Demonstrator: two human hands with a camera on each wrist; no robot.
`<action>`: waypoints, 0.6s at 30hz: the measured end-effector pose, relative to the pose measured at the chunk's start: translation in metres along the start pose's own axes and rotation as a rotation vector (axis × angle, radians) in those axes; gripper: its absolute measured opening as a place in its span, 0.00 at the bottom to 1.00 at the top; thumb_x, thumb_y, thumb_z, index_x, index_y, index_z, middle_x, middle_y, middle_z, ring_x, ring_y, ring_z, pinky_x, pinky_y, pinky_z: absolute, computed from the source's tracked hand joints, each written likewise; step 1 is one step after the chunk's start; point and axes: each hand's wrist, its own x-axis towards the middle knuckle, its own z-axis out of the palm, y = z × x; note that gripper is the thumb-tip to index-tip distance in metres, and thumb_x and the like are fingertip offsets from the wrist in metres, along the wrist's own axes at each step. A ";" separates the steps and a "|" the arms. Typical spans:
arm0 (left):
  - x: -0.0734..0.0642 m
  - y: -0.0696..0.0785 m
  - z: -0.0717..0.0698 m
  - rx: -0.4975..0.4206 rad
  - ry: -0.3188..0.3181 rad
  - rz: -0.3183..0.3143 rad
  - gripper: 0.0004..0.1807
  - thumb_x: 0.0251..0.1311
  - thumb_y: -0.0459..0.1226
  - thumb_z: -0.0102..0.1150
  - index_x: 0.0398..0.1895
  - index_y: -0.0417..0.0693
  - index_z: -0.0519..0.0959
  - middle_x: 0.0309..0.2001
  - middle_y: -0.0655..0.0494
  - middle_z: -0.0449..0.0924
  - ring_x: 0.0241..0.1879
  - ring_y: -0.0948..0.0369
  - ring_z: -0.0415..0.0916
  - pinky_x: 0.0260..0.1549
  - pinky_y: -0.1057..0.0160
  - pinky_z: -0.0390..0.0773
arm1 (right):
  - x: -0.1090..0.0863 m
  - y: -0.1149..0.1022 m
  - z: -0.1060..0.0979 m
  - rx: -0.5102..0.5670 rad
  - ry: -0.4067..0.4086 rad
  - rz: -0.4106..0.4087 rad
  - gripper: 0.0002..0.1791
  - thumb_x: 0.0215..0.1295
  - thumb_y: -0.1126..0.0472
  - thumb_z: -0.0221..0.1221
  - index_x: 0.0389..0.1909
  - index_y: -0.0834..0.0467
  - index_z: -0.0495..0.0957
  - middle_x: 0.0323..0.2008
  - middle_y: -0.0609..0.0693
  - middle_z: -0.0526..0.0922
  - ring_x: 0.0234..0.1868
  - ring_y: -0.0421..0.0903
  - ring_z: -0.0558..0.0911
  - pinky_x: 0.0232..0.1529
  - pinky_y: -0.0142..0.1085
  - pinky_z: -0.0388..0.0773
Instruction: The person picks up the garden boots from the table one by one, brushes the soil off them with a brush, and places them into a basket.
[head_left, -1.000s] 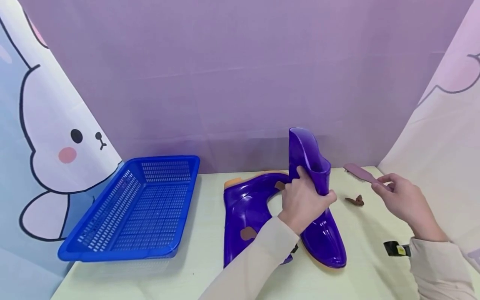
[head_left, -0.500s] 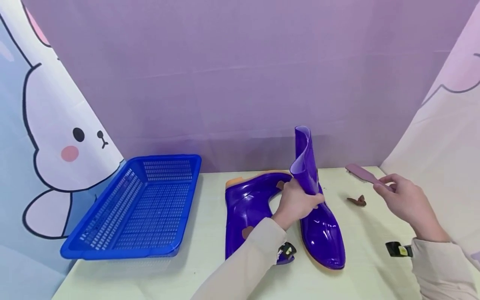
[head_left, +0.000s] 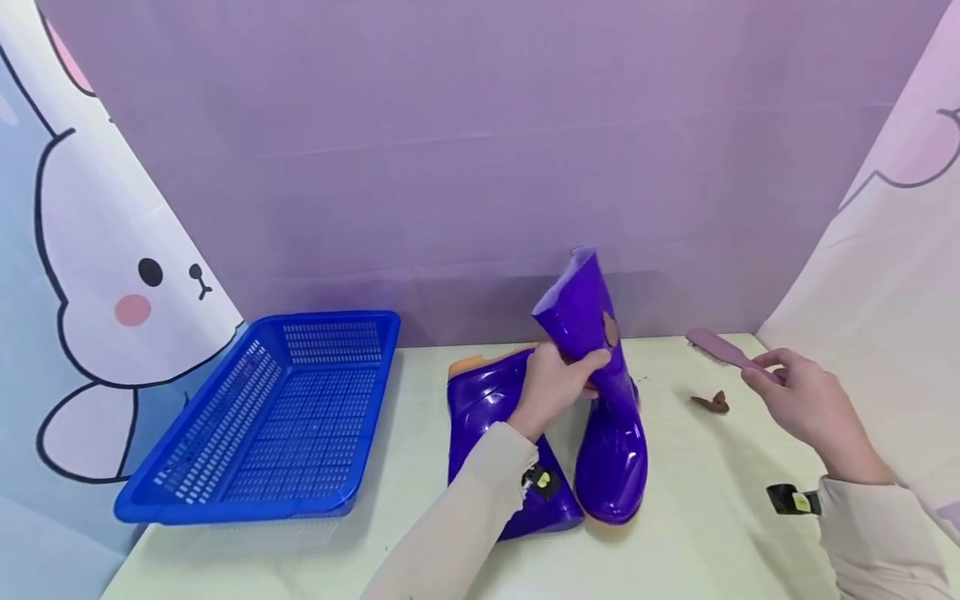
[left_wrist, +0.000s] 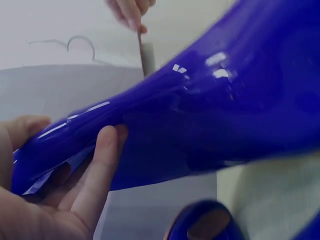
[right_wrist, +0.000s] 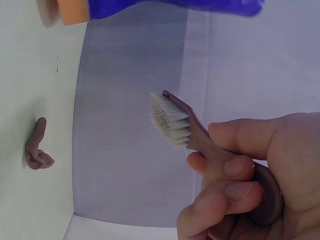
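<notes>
My left hand grips the shaft of a glossy purple rain boot, its thumb across the front and its fingers round the far side. The boot leans, with its opening tipped up to the left and its toe toward me; a brown patch shows on the shaft. Beneath my left forearm a second purple boot lies on its side, partly covered. At the right, my right hand holds a mauve brush by its handle, apart from the boots. Its pale bristles look brownish in the middle.
A blue plastic basket stands at the left of the pale table. A small twisted brown lump lies on the table near the brush. A purple cloth wall rises behind the table.
My left hand has turned the gripped boot and shifted it left, so its opening faces left and the brown patch on its shaft shows. The right hand with the brush has stayed in place.
</notes>
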 end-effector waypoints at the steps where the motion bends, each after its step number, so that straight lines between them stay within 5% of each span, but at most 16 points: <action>1: 0.001 -0.001 -0.005 -0.028 0.004 -0.004 0.21 0.60 0.44 0.72 0.49 0.40 0.80 0.37 0.43 0.89 0.24 0.47 0.88 0.23 0.60 0.87 | 0.000 0.000 0.000 -0.001 0.000 -0.001 0.25 0.78 0.48 0.51 0.56 0.67 0.74 0.37 0.60 0.85 0.31 0.47 0.78 0.29 0.35 0.69; 5: 0.004 -0.004 -0.026 -0.119 0.018 0.000 0.19 0.65 0.45 0.66 0.49 0.39 0.80 0.37 0.40 0.89 0.31 0.43 0.89 0.29 0.55 0.88 | -0.001 -0.002 0.001 -0.007 0.006 -0.003 0.24 0.77 0.48 0.51 0.56 0.66 0.75 0.37 0.60 0.86 0.32 0.47 0.78 0.29 0.35 0.69; 9: 0.008 -0.006 -0.042 -0.156 0.020 0.011 0.16 0.68 0.42 0.63 0.50 0.40 0.80 0.41 0.41 0.89 0.35 0.49 0.89 0.36 0.50 0.89 | -0.001 -0.003 0.000 -0.009 -0.003 -0.003 0.24 0.78 0.48 0.51 0.56 0.67 0.74 0.35 0.59 0.85 0.31 0.46 0.78 0.29 0.36 0.69; 18: 0.014 -0.005 -0.057 -0.248 -0.039 0.030 0.20 0.68 0.37 0.63 0.61 0.44 0.75 0.53 0.42 0.82 0.43 0.55 0.86 0.44 0.45 0.87 | -0.003 -0.023 0.014 0.077 0.074 -0.123 0.21 0.79 0.52 0.52 0.57 0.66 0.74 0.25 0.49 0.82 0.23 0.39 0.73 0.25 0.34 0.67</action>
